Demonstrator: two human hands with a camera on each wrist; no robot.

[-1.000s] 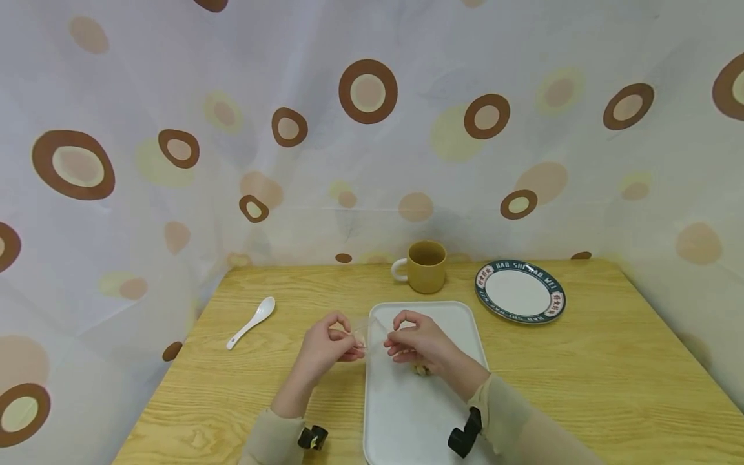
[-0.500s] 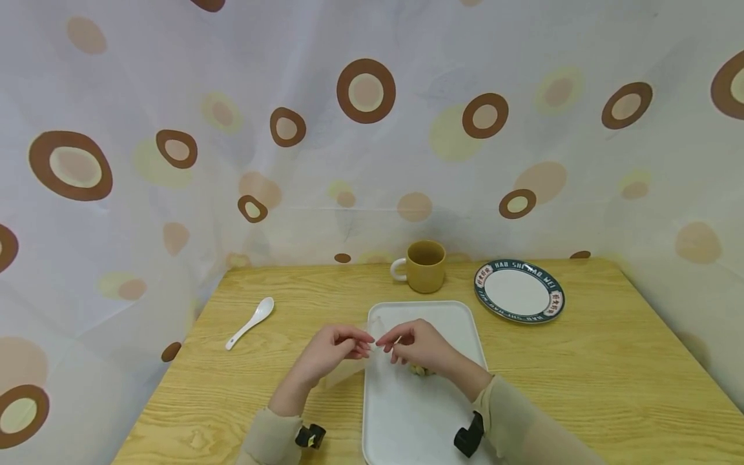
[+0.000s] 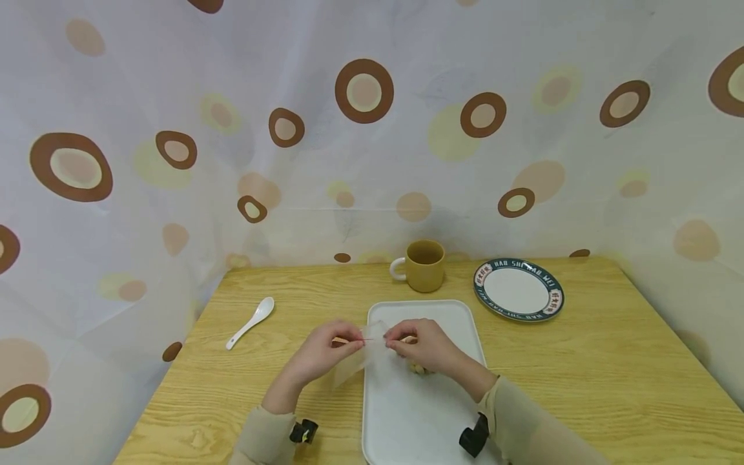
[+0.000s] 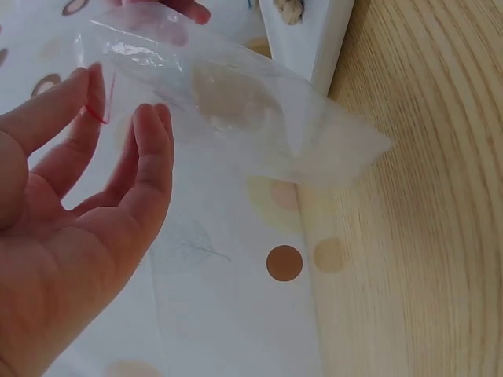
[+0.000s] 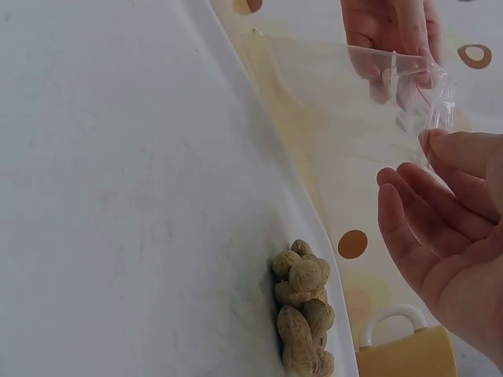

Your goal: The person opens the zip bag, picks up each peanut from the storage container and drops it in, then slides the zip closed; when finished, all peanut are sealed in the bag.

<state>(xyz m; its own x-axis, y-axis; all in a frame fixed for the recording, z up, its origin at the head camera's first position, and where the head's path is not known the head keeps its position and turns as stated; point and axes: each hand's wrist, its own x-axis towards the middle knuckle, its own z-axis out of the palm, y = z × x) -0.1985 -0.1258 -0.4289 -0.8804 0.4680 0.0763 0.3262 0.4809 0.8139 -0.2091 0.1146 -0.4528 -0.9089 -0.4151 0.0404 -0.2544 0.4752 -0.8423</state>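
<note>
A clear zip-lock bag with a thin red line along its mouth hangs between the two hands, its far end slanting down in the left wrist view. My left hand pinches the mouth at one side between thumb and index finger. At the opposite side, the thumb and index of my right hand pinch the edge; its other fingers are loosely bent. Both hands are above the left side of a white rectangular tray. Several unshelled peanuts lie on the tray, partly hidden beneath the right hand in the head view.
A mustard mug with a white handle stands behind the tray. To its right lies a plate with a dark green lettered rim. A white spoon rests on the wooden table at left. Patterned cloth hangs behind.
The hands came together at the bag's mouth, then drew slightly apart, pinching it at both sides. The bag's body now hangs down to the left, and its red line shows between the fingertips.
</note>
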